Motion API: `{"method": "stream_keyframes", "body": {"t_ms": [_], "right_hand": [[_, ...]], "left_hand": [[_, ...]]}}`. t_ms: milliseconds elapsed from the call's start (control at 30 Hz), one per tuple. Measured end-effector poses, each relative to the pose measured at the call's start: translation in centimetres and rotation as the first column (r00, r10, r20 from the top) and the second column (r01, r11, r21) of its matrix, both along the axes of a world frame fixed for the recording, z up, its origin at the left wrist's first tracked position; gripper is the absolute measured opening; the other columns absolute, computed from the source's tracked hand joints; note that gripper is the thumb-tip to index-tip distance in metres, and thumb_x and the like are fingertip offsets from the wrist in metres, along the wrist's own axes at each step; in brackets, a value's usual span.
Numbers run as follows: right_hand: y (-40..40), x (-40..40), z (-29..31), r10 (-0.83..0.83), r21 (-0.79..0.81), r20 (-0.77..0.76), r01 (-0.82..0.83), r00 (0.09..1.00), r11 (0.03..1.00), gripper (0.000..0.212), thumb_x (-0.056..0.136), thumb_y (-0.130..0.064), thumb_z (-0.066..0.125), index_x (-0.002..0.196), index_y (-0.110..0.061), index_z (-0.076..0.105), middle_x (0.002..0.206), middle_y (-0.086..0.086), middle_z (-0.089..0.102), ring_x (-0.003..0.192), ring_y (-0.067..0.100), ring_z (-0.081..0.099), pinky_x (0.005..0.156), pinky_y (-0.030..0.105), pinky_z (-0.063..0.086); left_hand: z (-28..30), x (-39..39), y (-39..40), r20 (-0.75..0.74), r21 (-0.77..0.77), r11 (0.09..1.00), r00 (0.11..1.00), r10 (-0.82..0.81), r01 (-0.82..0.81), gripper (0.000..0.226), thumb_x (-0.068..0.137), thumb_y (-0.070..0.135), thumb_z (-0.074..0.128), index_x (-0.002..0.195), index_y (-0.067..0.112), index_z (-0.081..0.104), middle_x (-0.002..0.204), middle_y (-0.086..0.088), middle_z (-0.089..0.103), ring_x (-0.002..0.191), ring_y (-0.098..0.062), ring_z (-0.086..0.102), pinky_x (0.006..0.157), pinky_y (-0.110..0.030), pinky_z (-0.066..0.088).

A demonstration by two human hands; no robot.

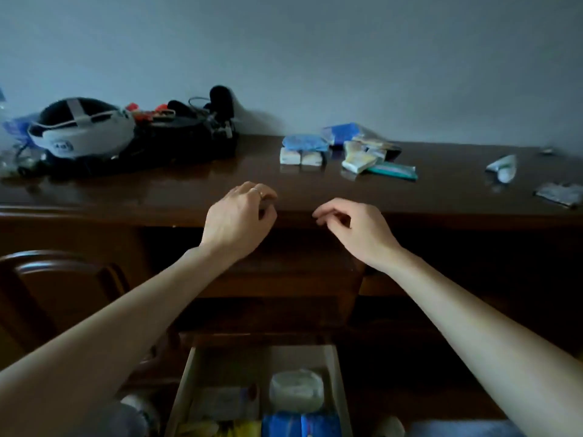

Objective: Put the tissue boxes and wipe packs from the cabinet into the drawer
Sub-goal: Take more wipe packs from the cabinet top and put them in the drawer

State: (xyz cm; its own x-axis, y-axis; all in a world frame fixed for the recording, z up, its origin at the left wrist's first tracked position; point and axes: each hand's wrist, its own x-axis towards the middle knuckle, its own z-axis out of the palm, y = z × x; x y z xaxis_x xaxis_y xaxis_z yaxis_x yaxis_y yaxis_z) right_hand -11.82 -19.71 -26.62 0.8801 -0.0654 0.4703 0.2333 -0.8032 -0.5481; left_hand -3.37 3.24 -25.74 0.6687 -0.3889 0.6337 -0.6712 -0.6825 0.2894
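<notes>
Both hands hover above the front edge of the dark wooden worktop [157, 197], and each grip is loose and holds nothing. The left hand [239, 216], with a ring on one finger, has its fingers softly curled above the worktop's edge. The right hand [356, 228] sits just beside it, apart from it, its fingers curled loosely downward in the same way.

Further back on the worktop, right of centre, lies a cluster of the task's things: a blue wipe pack [304, 142] resting on two small white tissue packs [301, 158], a blue box [342, 132] behind them, a heap of pale yellow tissue packs [362, 157] and a flat teal pack [392, 171] at the front of the heap.

Below, at the bottom of the view, the drawer [186, 380] stands open. Inside it are a round white pack [296, 391], a blue pack [299, 425] in front of that and a pale flat pack [224, 403] to the left.

At the left of the worktop sit a white headset [82, 130] and a black bag [189, 134]. At the far right lie a crumpled white tube [503, 168] and a silvery sachet [558, 193].
</notes>
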Motion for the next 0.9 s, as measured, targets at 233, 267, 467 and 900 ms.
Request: {"method": "stream_keyframes", "body": {"t_ms": [233,267,467,900], "right_hand": [[-6.9,7.3,2.5,-0.422,-0.418,-0.148,0.331,0.894,0.846,0.046,0.098,-0.051,0.049,0.138,-0.031,0.054,0.14,0.0,0.055,0.131,0.024,0.046,0.102,0.043,0.041],[-7.4,8.1,2.5,-0.445,-0.459,-0.156,0.334,0.882,0.823,0.046,0.097,-0.055,0.046,0.136,-0.032,0.056,0.138,0.0,0.056,0.13,0.025,0.047,0.102,0.044,0.04],[-9.5,11.9,3.2,-0.417,-0.426,-0.083,0.346,0.905,0.836,0.033,0.096,-0.048,0.053,0.122,-0.031,0.061,0.12,-0.006,0.06,0.114,0.017,0.057,0.085,0.036,0.048],[-14.6,23.4,3.4,-0.657,-0.447,0.145,0.641,0.74,0.623,0.044,0.101,-0.044,0.043,0.131,-0.019,0.063,0.145,0.006,0.052,0.137,0.026,0.043,0.115,0.045,0.032]], "left_hand": [[3.4,8.3,-5.0,-0.141,0.139,0.99,0.989,0.054,-0.035,0.033,0.092,0.033,0.058,0.124,0.027,0.066,0.125,0.0,0.062,0.118,-0.025,0.056,0.086,-0.037,0.048],[3.4,9.4,-5.8,-0.145,0.15,0.988,0.988,0.049,-0.027,0.032,0.091,0.032,0.058,0.122,0.027,0.067,0.124,0.0,0.062,0.117,-0.025,0.057,0.084,-0.037,0.048],[4.1,14.8,-12.3,-0.071,0.142,0.99,0.997,-0.004,0.014,0.036,0.09,0.037,0.058,0.124,0.028,0.066,0.128,0.002,0.063,0.121,-0.022,0.052,0.089,-0.038,0.048],[2.4,22.9,-17.8,-0.097,0.435,0.892,0.991,-0.092,0.125,0.061,0.099,0.063,0.028,0.15,0.035,0.044,0.169,-0.004,0.014,0.157,-0.023,0.005,0.125,-0.053,0.003]]}}
